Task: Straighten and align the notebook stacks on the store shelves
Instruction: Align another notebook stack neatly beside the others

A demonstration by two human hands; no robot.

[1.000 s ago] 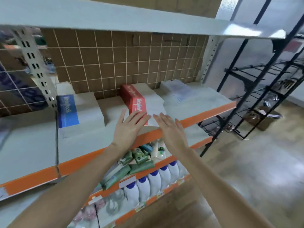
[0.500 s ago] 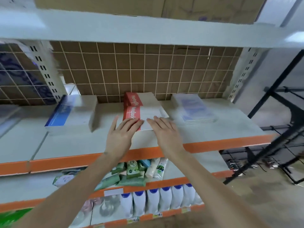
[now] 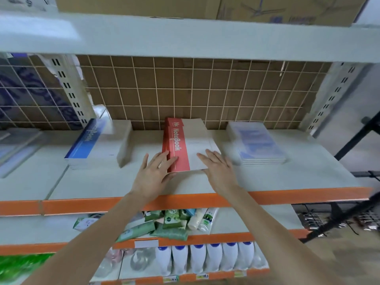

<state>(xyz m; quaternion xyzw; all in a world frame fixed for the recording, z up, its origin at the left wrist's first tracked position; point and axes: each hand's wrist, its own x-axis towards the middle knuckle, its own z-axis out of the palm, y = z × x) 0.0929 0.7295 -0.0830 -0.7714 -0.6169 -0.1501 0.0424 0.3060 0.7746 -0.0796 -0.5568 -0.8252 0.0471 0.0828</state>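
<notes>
You are now facing the shelf (image 3: 287,182) almost square on, where a second ago you were seeing it at a slant from the left, and the red notebook stack (image 3: 185,145) is sitting in the middle of your view, near the back grid, between the blue notebook stack (image 3: 86,140) on the left and the pale wrapped stack (image 3: 257,142) on the right. Your hands have stayed on the red stack through the turn. Your left hand (image 3: 153,173) is lying with its fingers (image 3: 164,159) straight and slightly spread over the stack's near left corner, touching the red cover band. Your right hand (image 3: 218,167) is resting flat on the white part of the cover, fingers straight and close together, at the near right corner. Neither hand is gripping; both are pressing from above and the front edge.

The stack is looking slightly skewed to the shelf's orange lip, and lower notebooks are peeking out behind. Judging from that, you are mid-squaring: the red stack is not yet aligned, and the neighbouring stacks are untouched.
</notes>
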